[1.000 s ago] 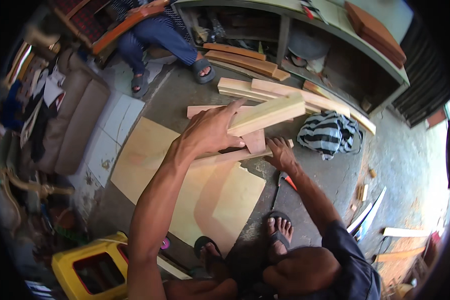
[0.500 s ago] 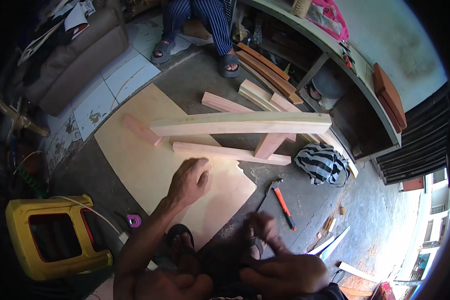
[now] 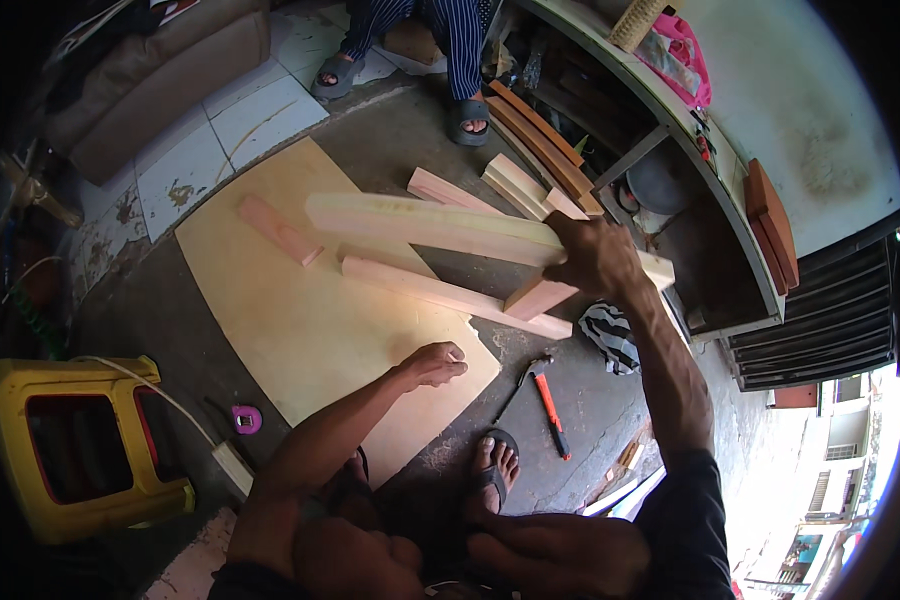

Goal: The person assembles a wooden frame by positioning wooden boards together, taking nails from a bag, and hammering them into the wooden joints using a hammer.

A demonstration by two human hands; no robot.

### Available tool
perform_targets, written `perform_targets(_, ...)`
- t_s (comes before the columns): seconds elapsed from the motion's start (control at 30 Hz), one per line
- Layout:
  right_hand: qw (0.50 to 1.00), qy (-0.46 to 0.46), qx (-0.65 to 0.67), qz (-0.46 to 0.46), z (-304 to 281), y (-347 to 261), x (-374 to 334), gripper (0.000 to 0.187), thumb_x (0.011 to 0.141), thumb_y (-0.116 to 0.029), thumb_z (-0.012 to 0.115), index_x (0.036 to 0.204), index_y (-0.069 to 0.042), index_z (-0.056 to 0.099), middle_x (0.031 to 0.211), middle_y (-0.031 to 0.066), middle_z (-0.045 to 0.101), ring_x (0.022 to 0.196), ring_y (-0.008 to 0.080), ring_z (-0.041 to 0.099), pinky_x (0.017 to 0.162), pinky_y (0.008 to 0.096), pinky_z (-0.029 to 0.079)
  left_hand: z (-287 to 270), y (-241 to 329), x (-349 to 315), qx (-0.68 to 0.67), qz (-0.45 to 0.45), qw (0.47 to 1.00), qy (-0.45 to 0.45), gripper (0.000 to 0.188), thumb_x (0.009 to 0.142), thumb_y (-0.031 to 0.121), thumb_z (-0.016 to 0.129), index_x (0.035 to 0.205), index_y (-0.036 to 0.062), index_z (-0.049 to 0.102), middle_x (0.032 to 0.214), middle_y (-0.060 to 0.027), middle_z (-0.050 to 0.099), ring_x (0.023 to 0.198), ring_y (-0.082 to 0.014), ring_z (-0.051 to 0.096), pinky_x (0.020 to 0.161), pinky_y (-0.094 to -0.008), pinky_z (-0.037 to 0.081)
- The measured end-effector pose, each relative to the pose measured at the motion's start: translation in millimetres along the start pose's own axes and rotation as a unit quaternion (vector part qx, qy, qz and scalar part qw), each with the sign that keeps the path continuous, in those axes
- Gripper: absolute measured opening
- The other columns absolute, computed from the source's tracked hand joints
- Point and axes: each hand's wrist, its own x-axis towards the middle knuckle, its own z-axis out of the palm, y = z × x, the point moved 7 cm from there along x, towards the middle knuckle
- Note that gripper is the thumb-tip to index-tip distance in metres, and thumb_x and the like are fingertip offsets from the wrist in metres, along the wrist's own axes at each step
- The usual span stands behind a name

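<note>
grey floor (image 3: 610,425), plywood (image 3: 370,345), held beam (image 3: 450,227)

The long beam (image 3: 450,229) is pale cream-yellow; the lower beam (image 3: 420,287) and short block (image 3: 278,230) are pinkish. The board (image 3: 255,290) is tan, the hammer (image 3: 547,400) orange and black, the stool (image 3: 8,450) yellow with red inner edges, the tape measure (image 3: 246,419) purple-pink. The bundled cloth (image 3: 612,340) has black and whitish stripes; the trousers (image 3: 462,55) are navy with pale stripes.
</note>
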Motion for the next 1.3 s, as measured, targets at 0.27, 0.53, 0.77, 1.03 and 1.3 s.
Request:
perform_targets(0.27,0.972,0.143,0.160,0.096,-39.2,11.2,-52.8,0.067,0.067,-0.026,0.087,0.126,-0.008,0.063,0.095,0.0185,0.075,0.084,0.0304,0.074,0.078,0.0421,0.057,-19.8,-19.6,-9.9,-0.405,-0.001,0.914,0.034,0.086,0.092,0.037,0.075,0.156,0.0078,0.024,0.132,-0.0112,0.053,0.122,-0.0292,0.055,0.101,-0.0495,0.048)
perform_targets(0.53,0.820,0.241,0.496,0.152,23.6,47.5,-84.7,0.060,0.067,-0.013,0.094,0.118,-0.003,0.064,0.101,0.0055,0.071,0.092,0.0162,0.065,0.088,0.0331,0.053,-124.5,83.7,-94.9,-0.221,0.285,0.900,0.245,0.060,0.087,0.039,0.078,0.130,0.0048,0.054,0.113,-0.0055,0.061,0.108,-0.0175,0.058,0.095,-0.0351,0.047)
perform_targets(0.77,0.662,0.206,0.716,0.086,182.1,11.6,-50.6,0.059,0.075,-0.009,0.087,0.126,-0.009,0.058,0.105,0.0026,0.069,0.096,0.0152,0.065,0.086,0.0316,0.054,-165.8,83.7,-153.8,-0.094,0.287,0.903,0.305,0.071,0.077,0.030,0.089,0.131,0.0016,0.054,0.115,-0.0089,0.065,0.107,-0.0197,0.060,0.096,-0.0335,0.050)
perform_targets(1.03,0.772,0.115,0.617,0.098,145.0,-52.8,-96.7,0.038,0.071,-0.018,0.082,0.102,-0.011,0.061,0.086,0.0051,0.065,0.077,0.0210,0.066,0.067,0.0384,0.052,-174.4,44.4,-155.7,-0.064,0.251,0.914,0.313,0.063,0.075,0.011,0.089,0.127,0.0027,0.055,0.113,-0.0070,0.066,0.102,-0.0187,0.066,0.093,-0.0333,0.055)
perform_targets(1.3,0.952,-0.074,0.249,-0.163,-27.3,-187.3,-238.3,0.026,0.072,-0.035,0.072,0.085,-0.015,0.062,0.070,0.0120,0.062,0.058,0.0305,0.068,0.045,0.0456,0.050,-175.2,41.0,-143.0,-0.016,0.233,0.911,0.340,0.059,0.071,0.015,0.091,0.121,0.0023,0.062,0.110,-0.0092,0.070,0.103,-0.0203,0.067,0.092,-0.0346,0.054)
